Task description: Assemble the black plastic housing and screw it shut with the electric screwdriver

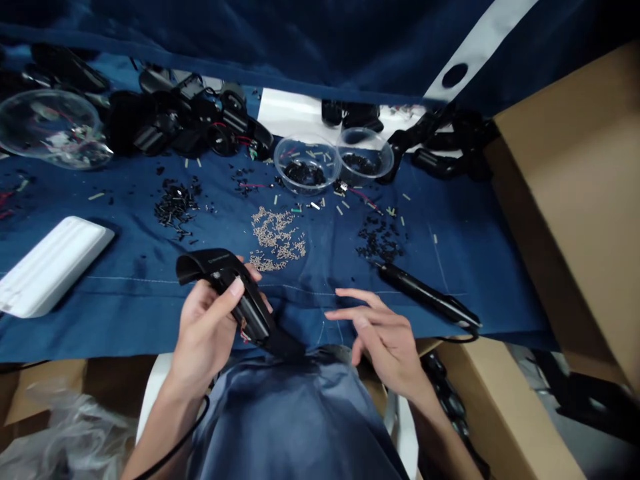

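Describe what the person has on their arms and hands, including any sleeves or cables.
The left hand and right hand are bare, with no gloves or rings showing, and the nails look short. Neither forearm shows a sleeve; a blue top covers the torso. A thin black cable runs along the left forearm.

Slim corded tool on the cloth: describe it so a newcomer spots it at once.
On the dark blue cloth, right of the open right hand, lies the slim black corded tool, slanted. Below a heap of small black parts, it alone is pen-shaped.
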Motion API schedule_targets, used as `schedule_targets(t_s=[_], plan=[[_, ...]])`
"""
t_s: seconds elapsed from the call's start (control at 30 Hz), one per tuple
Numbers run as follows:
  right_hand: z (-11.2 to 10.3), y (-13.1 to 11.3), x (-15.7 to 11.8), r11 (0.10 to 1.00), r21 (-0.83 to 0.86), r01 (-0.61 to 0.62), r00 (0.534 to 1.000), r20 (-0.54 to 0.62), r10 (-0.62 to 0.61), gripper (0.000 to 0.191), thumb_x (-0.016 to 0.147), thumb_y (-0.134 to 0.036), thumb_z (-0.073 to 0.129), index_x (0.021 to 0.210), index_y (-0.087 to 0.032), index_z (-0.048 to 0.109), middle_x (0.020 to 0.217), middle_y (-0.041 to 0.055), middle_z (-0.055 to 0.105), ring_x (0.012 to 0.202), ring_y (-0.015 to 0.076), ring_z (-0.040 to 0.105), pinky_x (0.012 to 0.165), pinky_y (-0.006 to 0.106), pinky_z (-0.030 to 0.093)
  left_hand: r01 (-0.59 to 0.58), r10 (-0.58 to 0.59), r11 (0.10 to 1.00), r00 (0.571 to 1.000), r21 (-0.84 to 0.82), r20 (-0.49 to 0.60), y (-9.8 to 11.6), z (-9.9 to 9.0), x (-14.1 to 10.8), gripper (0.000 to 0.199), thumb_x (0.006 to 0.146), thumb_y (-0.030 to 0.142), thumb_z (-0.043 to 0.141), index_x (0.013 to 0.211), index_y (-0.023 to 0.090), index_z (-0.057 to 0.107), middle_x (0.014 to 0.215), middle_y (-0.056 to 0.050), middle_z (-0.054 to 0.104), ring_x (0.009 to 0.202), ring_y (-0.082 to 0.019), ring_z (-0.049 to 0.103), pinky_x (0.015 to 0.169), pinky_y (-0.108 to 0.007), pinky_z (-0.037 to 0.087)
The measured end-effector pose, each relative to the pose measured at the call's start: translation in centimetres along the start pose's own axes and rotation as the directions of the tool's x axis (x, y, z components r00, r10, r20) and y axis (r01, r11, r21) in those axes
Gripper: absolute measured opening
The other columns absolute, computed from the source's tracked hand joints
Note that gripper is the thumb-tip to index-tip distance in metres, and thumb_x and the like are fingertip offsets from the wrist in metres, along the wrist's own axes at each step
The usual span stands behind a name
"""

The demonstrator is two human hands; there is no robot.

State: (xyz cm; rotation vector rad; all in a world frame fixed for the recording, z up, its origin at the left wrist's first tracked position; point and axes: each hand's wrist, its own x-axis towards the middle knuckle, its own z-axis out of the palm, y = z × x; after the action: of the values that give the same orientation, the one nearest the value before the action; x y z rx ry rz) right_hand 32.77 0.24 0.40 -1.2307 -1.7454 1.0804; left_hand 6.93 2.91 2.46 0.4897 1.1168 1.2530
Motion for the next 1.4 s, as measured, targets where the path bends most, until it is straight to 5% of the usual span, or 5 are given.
schedule_targets(t_s=[0.43, 0.73, 0.97, 1.17, 1.4], plan=[[7.6, 7.4, -8.9, 0.920, -0.392, 0.000, 0.998, 0.063, 0.027, 0.055, 0.091, -0.017, 0.046, 0.038, -0.023, 0.034, 0.043, 0.0009, 0.050, 0.042, 0.0128, 0.046, 0.047, 0.028, 0.038, -0.021, 0.021, 1.000, 1.000, -0.016, 0.010, 0.0, -0.2, -0.4, 0.025, 0.088, 0.027, 0.077, 0.112, 0.022, 0.069, 0.101, -0.001, 0.070, 0.066, -0.018, 0.072, 0.051, -0.026, 0.061], [9.3, 11.5, -8.1, 0.773, -0.632, 0.051, 0.831, 0.457, 0.318, 0.020, 0.097, -0.023, 0.060, 0.100, -0.020, 0.079, 0.087, 0.0113, 0.078, 0.077, 0.0256, 0.075, 0.071, 0.030, 0.055, -0.004, 0.004, 1.000, 1.000, 0.008, 0.020, 0.0, -0.3, -0.7, 0.027, 0.088, 0.025, 0.077, 0.112, 0.021, 0.068, 0.102, -0.001, 0.071, 0.070, -0.016, 0.072, 0.063, -0.028, 0.064], [7.1, 6.0, -6.4, 0.793, -0.591, 0.151, 0.764, 0.579, 0.286, 0.020, 0.103, -0.018, 0.054, 0.112, -0.024, 0.072, 0.100, 0.0076, 0.075, 0.087, 0.0223, 0.073, 0.078, 0.032, 0.055, 0.035, -0.036, 0.998, 0.999, 0.059, 0.026, 0.2, -0.3, -0.7, 0.028, 0.088, 0.031, 0.078, 0.111, 0.020, 0.067, 0.102, -0.003, 0.072, 0.068, -0.017, 0.072, 0.054, -0.025, 0.059], [3.1, -1.4, -2.7, 0.999, 0.026, 0.019, 0.983, 0.181, -0.024, 0.015, 0.100, -0.019, 0.065, 0.107, -0.025, 0.076, 0.096, 0.0013, 0.076, 0.083, 0.0147, 0.071, 0.077, 0.027, 0.057, 0.046, -0.052, 0.994, 0.997, 0.101, 0.059, -0.1, 0.2, -0.5, 0.030, 0.087, 0.035, 0.078, 0.111, 0.020, 0.068, 0.107, -0.004, 0.070, 0.069, -0.018, 0.073, 0.047, -0.022, 0.054], [2.5, -3.0, 2.0, 0.963, 0.234, -0.134, 0.970, -0.165, 0.176, 0.008, 0.088, -0.020, 0.080, 0.092, -0.026, 0.080, 0.083, -0.0026, 0.078, 0.058, 0.0114, 0.071, 0.059, 0.022, 0.059, 0.098, -0.107, 0.984, 0.993, 0.148, 0.057, -0.7, 1.7, -0.8, 0.036, 0.082, 0.040, 0.083, 0.106, 0.016, 0.071, 0.109, -0.008, 0.074, 0.068, -0.017, 0.071, 0.057, -0.027, 0.060]])
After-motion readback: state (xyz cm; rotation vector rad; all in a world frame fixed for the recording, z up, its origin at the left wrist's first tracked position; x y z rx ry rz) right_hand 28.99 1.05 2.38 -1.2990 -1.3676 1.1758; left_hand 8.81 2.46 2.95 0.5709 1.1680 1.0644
